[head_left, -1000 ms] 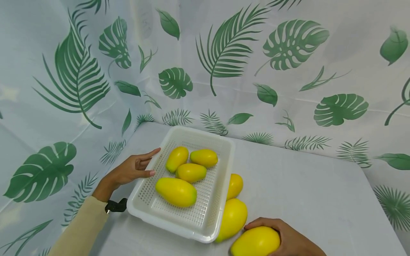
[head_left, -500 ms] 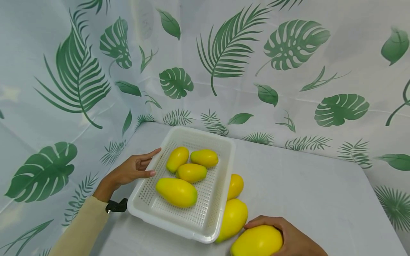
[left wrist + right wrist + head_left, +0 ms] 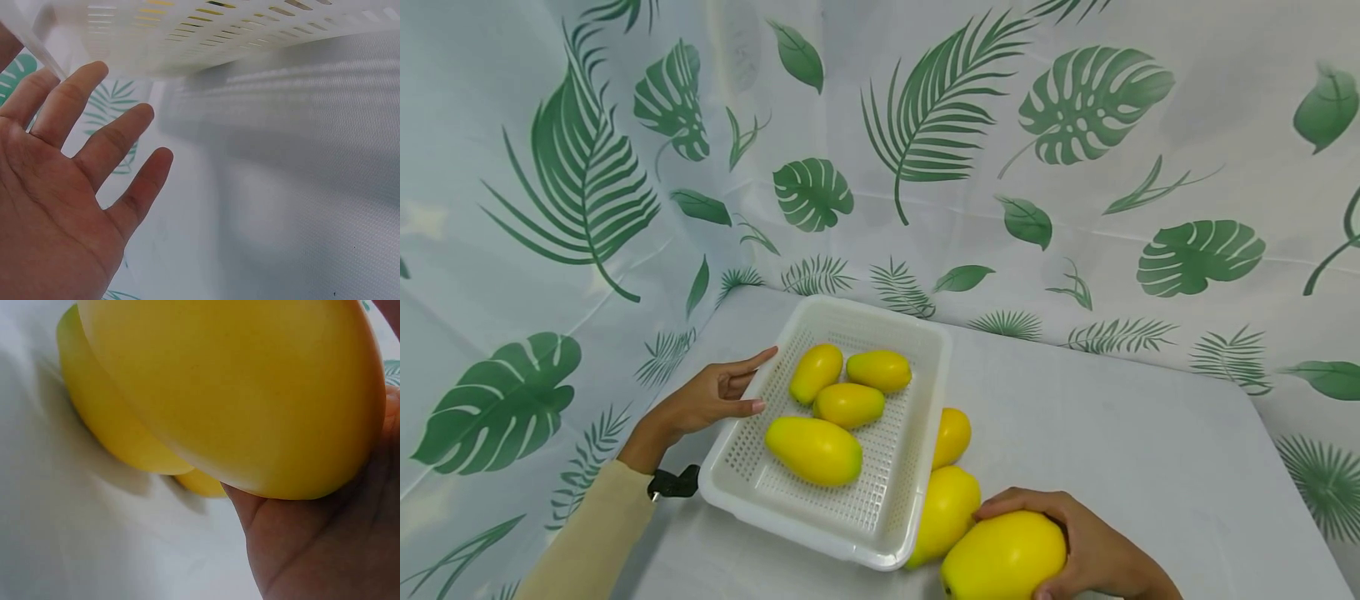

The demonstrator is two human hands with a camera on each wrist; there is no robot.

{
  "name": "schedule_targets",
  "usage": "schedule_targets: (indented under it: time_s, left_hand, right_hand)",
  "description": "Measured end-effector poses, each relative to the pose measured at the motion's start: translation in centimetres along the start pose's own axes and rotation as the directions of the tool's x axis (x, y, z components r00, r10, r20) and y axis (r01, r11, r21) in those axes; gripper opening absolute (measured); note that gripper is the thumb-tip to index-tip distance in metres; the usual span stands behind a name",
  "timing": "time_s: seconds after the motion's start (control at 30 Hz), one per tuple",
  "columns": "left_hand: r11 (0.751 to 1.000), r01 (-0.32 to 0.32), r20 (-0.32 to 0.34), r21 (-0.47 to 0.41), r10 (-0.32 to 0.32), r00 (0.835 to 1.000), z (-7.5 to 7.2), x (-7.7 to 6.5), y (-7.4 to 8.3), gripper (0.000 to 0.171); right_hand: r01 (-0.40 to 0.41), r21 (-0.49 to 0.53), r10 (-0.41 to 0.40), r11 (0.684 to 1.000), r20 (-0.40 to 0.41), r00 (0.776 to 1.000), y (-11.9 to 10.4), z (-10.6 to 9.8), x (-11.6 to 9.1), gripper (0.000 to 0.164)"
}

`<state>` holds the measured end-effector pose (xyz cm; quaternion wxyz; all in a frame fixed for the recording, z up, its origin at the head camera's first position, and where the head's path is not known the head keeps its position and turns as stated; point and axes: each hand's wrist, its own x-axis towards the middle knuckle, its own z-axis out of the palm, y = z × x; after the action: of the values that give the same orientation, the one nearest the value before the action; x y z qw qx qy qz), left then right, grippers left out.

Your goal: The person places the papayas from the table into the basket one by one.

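My right hand (image 3: 1097, 542) grips a large yellow mango (image 3: 1003, 557) at the front right; its curved side fills much of the right wrist view. Beside it, another mango (image 3: 943, 512) lies against the right side of a white perforated basket (image 3: 880, 313), and a further mango (image 3: 952, 437) is partly hidden behind the rim. Several yellow mangoes with greenish ends lie inside the basket, the biggest mango (image 3: 814, 452) nearest me. At the basket's left rim is my left hand (image 3: 700, 400), thumb tip on the edge. The left wrist view shows its fingers (image 3: 119, 140) spread and extended below the basket's side.
A white cloth (image 3: 1097, 433) covers the table. Behind and to the left hangs a white curtain (image 3: 940, 242) with green leaf prints. A black wrist mount (image 3: 673, 482) sits on my left wrist, close to the basket's near left corner.
My right hand has raised the mango slightly and shifted a little to the right, showing more of the fruit. The left hand and the basket hold their places.
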<state>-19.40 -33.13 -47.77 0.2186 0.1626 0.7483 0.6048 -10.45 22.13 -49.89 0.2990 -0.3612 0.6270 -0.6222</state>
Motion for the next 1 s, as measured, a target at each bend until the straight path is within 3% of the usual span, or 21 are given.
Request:
schedule_targets:
  time_s: [0.33, 0.73, 1.0]
  left_hand:
    - [1.0, -0.007, 0.012, -0.006, 0.007, 1.0, -0.1, 0.0, -0.1, 0.085]
    - [1.0, -0.01, 0.009, -0.006, 0.01, 1.0, 0.0, 0.1, 0.0, 0.085]
    - [1.0, -0.009, 0.005, -0.004, 0.009, 1.0, 0.1, 0.1, 0.1, 0.085]
  right_hand:
    - [0.14, -0.097, -0.135, 0.985, 0.053, 0.989, -1.1, -1.0, 1.3, 0.069]
    - [0.117, -0.099, -0.111, 0.988, 0.067, 0.992, -3.6, -1.9, 3.5, 0.069]
    - [0.191, -0.15, -0.175, 0.97, 0.116, 0.978, -4.8, -2.8, 4.9, 0.07]
